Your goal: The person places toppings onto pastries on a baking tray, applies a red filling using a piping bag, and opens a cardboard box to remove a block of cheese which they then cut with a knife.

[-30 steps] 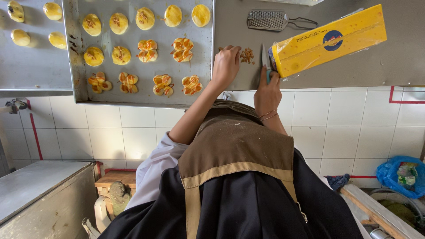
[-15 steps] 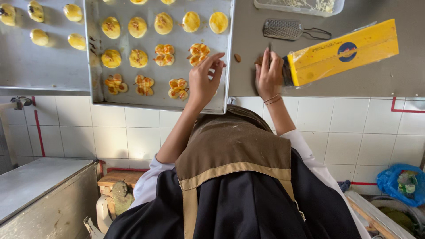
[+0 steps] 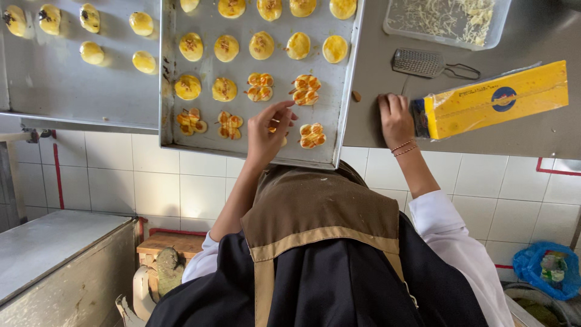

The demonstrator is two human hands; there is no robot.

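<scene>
We see a metal baking tray [image 3: 345,91] lying on the steel bench [image 3: 544,139], its near edge hanging a little over the bench's front. It carries rows of small glazed pastries: round yellow ones toward the far side, and flower-shaped ones [image 3: 307,89] with orange, glossy lobes along the near rows. One flower-shaped pastry [image 3: 312,135] sits just beside the tray's near right corner.

Our left hand [image 3: 269,130] is over the near row of the tray, palm turned down, its fingers [image 3: 279,109] curled loosely and drawn together toward the thumb. A bit of yellow pastry [image 3: 273,129] shows between the fingers and the palm; they appear to pinch it, though most of it is hidden by the hand.

Our right hand [image 3: 396,118] lies on the bench just right of the tray, fingers [image 3: 392,102] together and bent down, pressing against the end of a long yellow block in clear wrapping [image 3: 493,106]. The block lies flat, its far end pointing away to the right. We cannot tell whether the hand grips the block or only rests against it. Two thin bracelets [image 3: 404,148] ring that wrist.

Beyond the block lie a small metal grater [image 3: 420,62] with a wire handle and a clear tub of shredded cheese [image 3: 448,21]. A small brown crumb [image 3: 356,96] sits on the bench between tray and right hand. A second tray [image 3: 60,91] with plain yellow rounds lies to the left.
</scene>
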